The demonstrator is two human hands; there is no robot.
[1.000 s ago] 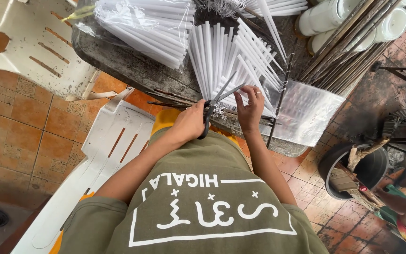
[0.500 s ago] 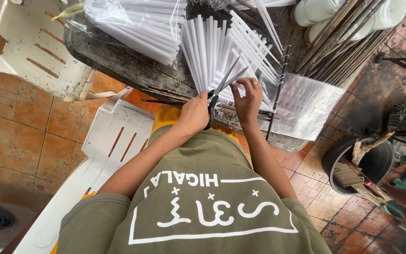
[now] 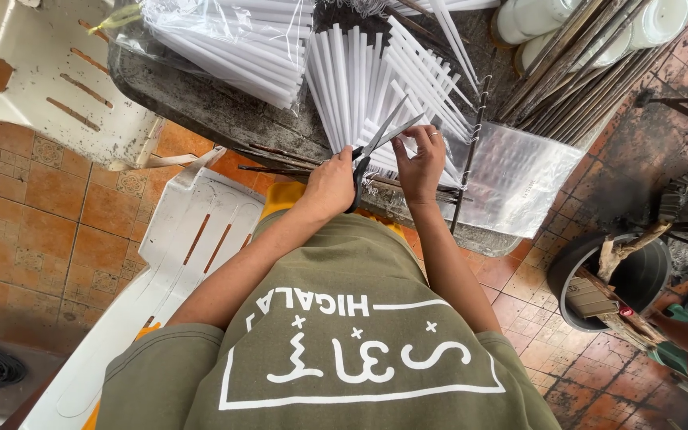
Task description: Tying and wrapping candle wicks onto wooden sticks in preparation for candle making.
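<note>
Two hands engaged: left hand (image 3: pixel 330 189) clenched on dark steel scissors (image 3: pixel 369 155), blades apart; right hand (image 3: pixel 420 163) pinched thin white wax candles (image 3: pixel 376 87) beyond fingertips, judged brittle, light; grip low, near wicks.

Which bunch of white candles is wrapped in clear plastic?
The bunch of white candles at the table's upper left, in a clear plastic bag. The fanned candles by the scissors lie bare.

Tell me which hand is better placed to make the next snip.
Left. The left hand already grips the scissors, blades open at the white candles. The right hand pinches a candle end beside the blades.
</note>
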